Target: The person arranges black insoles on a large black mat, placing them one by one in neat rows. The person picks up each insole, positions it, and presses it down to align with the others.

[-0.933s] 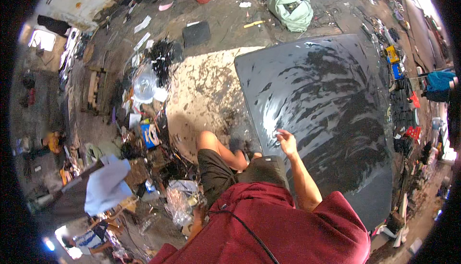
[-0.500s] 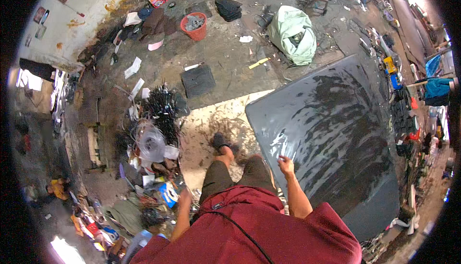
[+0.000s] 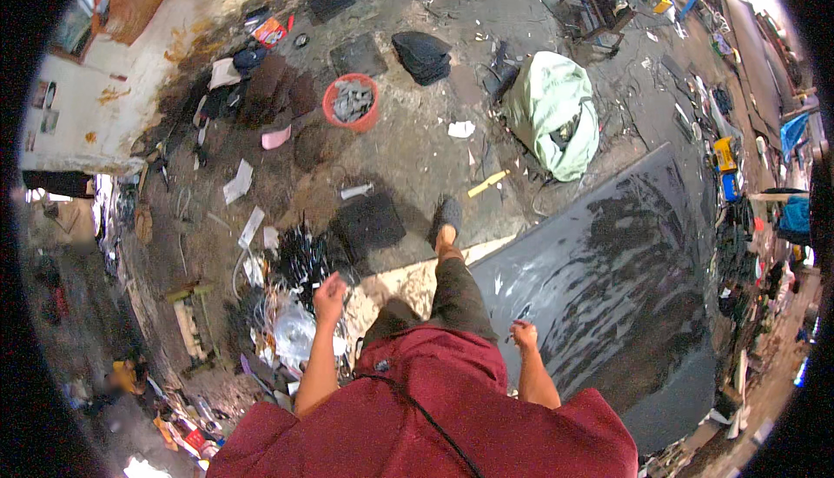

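My left hand [image 3: 329,298] is raised in front of me with its fingers partly spread and nothing in it. It is nearest to a pile of black strips [image 3: 306,259] and a bundle of clear plastic [image 3: 295,332]. My right hand [image 3: 524,334] has its fingers curled in, over the left edge of a large dark sheet or slab [image 3: 599,304] streaked with wet-looking black smears. Whether something small sits in those fingers I cannot make out. One foot in a dark slipper [image 3: 448,215] is forward on the floor, past a pale board [image 3: 400,283].
Ahead stand a red basket [image 3: 376,111] with grey scraps and a pale green sack [image 3: 556,100]. A stack of black pieces [image 3: 421,56], a dark square mat [image 3: 368,221] and a yellow strip [image 3: 488,183] lie on the floor. Clutter lines the right side [image 3: 725,165].
I have stepped forward, one foot passing from the pale board onto the floor. My left hand has swung up and forward; my right hand remains over the dark sheet.
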{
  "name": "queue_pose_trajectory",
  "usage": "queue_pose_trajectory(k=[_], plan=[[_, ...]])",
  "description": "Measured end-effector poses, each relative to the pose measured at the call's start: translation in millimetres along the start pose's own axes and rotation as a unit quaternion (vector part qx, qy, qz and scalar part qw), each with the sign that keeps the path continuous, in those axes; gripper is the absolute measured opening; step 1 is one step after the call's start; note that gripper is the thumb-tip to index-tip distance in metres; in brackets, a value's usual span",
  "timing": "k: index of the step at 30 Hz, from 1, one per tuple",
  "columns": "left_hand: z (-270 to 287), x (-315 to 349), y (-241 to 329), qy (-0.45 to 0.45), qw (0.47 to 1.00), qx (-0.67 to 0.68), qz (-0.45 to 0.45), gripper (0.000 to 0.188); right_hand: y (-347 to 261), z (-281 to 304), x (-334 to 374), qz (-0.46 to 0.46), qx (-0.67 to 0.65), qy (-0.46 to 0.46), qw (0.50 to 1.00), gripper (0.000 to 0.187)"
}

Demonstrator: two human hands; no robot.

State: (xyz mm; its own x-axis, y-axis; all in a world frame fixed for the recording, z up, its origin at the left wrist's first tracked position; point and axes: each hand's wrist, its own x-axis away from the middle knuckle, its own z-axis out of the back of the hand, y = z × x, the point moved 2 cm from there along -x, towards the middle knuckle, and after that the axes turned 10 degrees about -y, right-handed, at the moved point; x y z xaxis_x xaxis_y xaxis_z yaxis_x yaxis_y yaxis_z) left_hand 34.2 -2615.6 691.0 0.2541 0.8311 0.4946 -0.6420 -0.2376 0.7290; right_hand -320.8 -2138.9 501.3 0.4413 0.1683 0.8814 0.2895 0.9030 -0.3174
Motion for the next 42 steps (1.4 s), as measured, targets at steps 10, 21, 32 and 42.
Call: queue_pose_trajectory(k=[10,21,32,42], plan=[[-9,-287,110,0.015,0.993,0.100,0.064,0.043,-566,48,-191,0.278,0.008,0.040,0.960,0.037],[-184,-805,189,-0.153,0.987,0.046,-0.005,0.072,-928,-60,-532,0.360,0.077,0.086,0.926,0.038],[-360,-1067,152,-0.105,0.939,0.288,0.153,0.130,-1094,-91,-798,0.242,0.102,-0.069,0.962,0.107],[-427,-1102,123,-0.264,0.861,0.395,0.182,0.107,-1054,-115,-835,0.163,0.082,-0.228,0.956,0.131]])
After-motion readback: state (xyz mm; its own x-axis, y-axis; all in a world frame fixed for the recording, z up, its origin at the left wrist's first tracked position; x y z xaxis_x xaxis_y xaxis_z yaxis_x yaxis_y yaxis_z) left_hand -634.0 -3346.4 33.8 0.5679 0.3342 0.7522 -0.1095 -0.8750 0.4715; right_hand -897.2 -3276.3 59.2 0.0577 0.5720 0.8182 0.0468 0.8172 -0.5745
